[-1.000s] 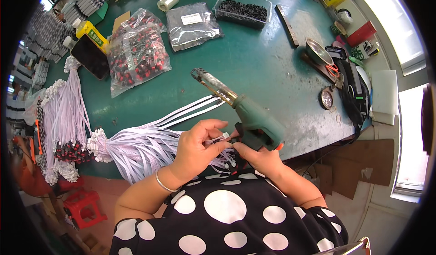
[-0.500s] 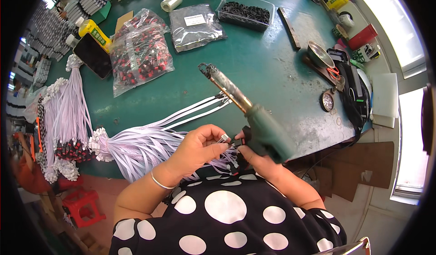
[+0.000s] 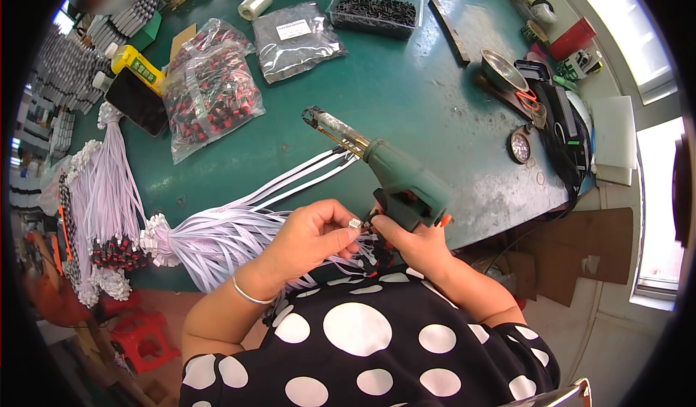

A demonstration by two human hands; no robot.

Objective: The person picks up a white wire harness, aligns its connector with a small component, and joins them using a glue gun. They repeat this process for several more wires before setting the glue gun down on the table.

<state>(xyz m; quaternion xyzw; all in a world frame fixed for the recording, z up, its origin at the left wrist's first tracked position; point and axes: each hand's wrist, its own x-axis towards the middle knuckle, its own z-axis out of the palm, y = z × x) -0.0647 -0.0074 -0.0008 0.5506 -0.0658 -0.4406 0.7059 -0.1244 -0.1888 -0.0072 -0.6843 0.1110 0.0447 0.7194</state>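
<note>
A small white connector (image 3: 354,223) is at near centre, pinched between the curled left hand's (image 3: 313,237) thumb and forefinger, that forearm slanting in from near left; the right hand (image 3: 419,246), opposite, grips a green nozzled tool (image 3: 409,179), fingers partly hidden, nozzle pointing far left; white cables (image 3: 217,242) spread leftward across the green table (image 3: 391,95).

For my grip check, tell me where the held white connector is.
The white connector is just below centre in the head view, pinched in the left hand, left of the right hand.
</note>
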